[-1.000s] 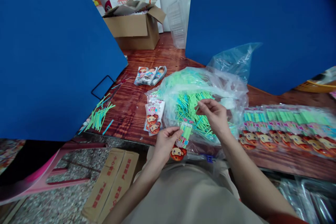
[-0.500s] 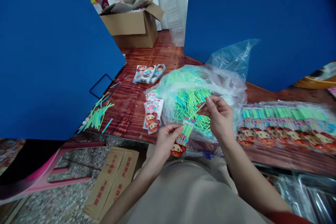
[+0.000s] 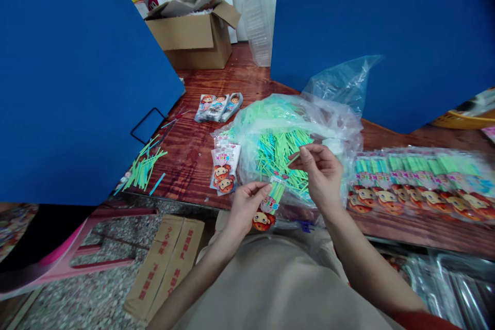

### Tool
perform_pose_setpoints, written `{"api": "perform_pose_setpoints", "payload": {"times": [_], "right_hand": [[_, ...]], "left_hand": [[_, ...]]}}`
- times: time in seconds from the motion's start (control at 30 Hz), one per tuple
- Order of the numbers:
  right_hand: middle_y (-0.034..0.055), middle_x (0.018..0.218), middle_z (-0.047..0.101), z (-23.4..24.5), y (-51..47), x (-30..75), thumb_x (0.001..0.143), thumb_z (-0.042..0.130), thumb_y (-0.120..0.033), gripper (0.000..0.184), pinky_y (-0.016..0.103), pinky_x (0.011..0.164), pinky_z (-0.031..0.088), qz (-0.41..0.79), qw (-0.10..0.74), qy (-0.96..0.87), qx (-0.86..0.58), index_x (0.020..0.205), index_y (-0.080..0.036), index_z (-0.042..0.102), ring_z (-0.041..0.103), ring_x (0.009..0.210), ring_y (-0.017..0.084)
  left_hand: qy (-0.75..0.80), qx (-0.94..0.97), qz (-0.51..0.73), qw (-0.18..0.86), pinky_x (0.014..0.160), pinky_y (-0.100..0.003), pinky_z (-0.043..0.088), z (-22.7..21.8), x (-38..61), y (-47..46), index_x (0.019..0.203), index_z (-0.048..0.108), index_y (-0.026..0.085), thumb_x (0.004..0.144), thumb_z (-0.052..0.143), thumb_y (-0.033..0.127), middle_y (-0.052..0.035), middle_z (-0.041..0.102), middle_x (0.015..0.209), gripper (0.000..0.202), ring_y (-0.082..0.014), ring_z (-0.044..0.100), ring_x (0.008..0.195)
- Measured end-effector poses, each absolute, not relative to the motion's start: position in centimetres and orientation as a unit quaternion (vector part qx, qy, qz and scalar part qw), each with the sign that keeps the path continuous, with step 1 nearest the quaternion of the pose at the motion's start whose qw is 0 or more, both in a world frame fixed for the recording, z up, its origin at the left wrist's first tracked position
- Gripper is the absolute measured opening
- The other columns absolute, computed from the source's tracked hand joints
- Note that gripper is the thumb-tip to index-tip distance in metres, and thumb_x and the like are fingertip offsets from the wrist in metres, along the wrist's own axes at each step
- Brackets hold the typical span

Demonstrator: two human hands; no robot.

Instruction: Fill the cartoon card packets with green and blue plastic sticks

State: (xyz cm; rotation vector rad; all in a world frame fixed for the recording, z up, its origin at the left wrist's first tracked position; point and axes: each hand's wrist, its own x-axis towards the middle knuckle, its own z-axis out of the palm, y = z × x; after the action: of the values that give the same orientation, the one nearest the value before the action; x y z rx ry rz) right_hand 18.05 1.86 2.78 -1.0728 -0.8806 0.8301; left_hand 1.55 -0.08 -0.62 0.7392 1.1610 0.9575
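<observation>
Two hands and one part-filled packet [image 3: 269, 211] at the near edge of a red-brown wooden worktop [image 3: 185, 165].

Done: a long row of filled packets [image 3: 417, 185], with green sticks above cartoon faces, lies under clear film toward the right edge of the worktop.

Left: a stack of packets [image 3: 225, 170] just beside the bag, apparently without sticks; three flat packets with cartoon children [image 3: 218, 107] farther back; a loose heap of green and blue sticks [image 3: 143, 170] toward the left edge. A large supply of sticks [image 3: 280, 152] lies in a clear plastic bag [image 3: 332, 113] at mid-worktop.

Left hand [image 3: 245, 206]: left fingers [image 3: 259, 193] closed on the packet, which stands tilted, with a bundle of green sticks showing at its top and a cartoon face below the hand.

Right hand [image 3: 320, 175]: right fingers [image 3: 309, 152] pinched on one thin green stick [image 3: 294, 160], held over the bag and just beside the packet's top, not yet touching it.

Also present: a cardboard box [image 3: 193, 36] beyond the far edge and flattened cartons [image 3: 164, 263] on the speckled floor.
</observation>
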Motion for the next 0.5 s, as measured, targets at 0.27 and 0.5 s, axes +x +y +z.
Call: {"api": "perform_pose_setpoints", "payload": {"times": [0.27, 0.5], "right_hand": [[-0.0021, 0.069, 0.071, 2.76, 1.50, 18.02, 0.085, 0.070, -0.041, 0.023, 0.026, 0.055, 0.058, 0.327, 0.720, -0.374, -0.484, 0.091, -0.021, 0.062, 0.067, 0.054, 0.013], [-0.0017, 0.069, 0.071, 2.92, 1.21, 17.98, 0.085, 0.070, -0.041, 0.022, 0.026, 0.055, 0.058, 0.340, 0.703, -0.392, -0.487, 0.090, -0.021, 0.063, 0.068, 0.055, 0.013]], "left_hand": [[0.518, 0.327, 0.430, 0.664, 0.064, -0.025, 0.044, -0.53, 1.57, -0.08, 0.074, 0.076, 0.015, 0.059, 0.087, 0.038, -0.0013, 0.069, 0.068, 0.030, -0.0119, 0.056, 0.062], [0.516, 0.334, 0.430, 0.661, 0.063, -0.024, 0.043, -0.90, 1.61, -0.14, 0.075, 0.075, 0.015, 0.061, 0.086, 0.037, -0.0010, 0.068, 0.067, 0.027, -0.0113, 0.055, 0.062]]}}
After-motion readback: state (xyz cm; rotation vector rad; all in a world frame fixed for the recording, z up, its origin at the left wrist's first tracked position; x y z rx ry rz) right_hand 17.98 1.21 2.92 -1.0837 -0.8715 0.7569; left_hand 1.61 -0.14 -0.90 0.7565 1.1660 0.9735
